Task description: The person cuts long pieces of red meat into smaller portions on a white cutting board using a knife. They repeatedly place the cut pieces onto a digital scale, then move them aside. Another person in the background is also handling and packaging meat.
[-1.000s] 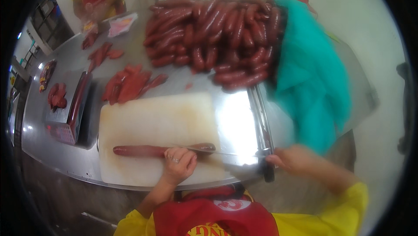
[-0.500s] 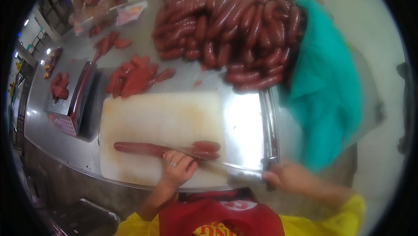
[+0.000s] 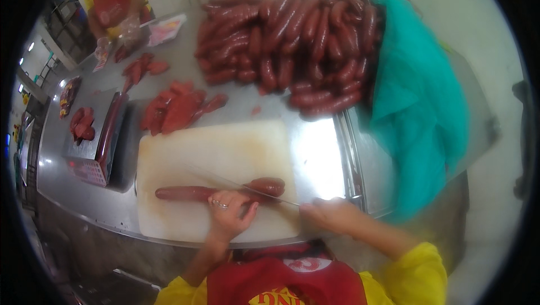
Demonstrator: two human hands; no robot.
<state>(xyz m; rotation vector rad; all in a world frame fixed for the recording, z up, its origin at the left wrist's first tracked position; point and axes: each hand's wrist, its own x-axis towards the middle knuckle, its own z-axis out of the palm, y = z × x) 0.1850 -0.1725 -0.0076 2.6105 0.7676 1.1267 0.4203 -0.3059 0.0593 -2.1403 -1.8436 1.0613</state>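
A long red sausage (image 3: 183,193) lies crosswise on the white cutting board (image 3: 216,142). My left hand (image 3: 229,215), with a ring on one finger, presses it down near its middle, fingers wrapped over it. My right hand (image 3: 329,215) grips the handle of a long knife (image 3: 288,201). Its blade lies slantwise across the sausage just right of my left fingers, the tip pointing far left over the board. A shorter sausage piece (image 3: 269,186) rests against the far side of the long one, close to the blade.
Sausage pieces (image 3: 174,108) lie behind the board, and a big heap of sausages (image 3: 298,38) beyond. Left stands a scale (image 3: 87,170) with pieces on it. A teal cloth (image 3: 419,102) hangs at the right. A co-worker (image 3: 115,1) stands at the far left.
My right hand has pushed the knife leftward and away, so its tip reaches farther over the board. My left hand still holds the sausage. The co-worker shows more fully, as the view has shifted.
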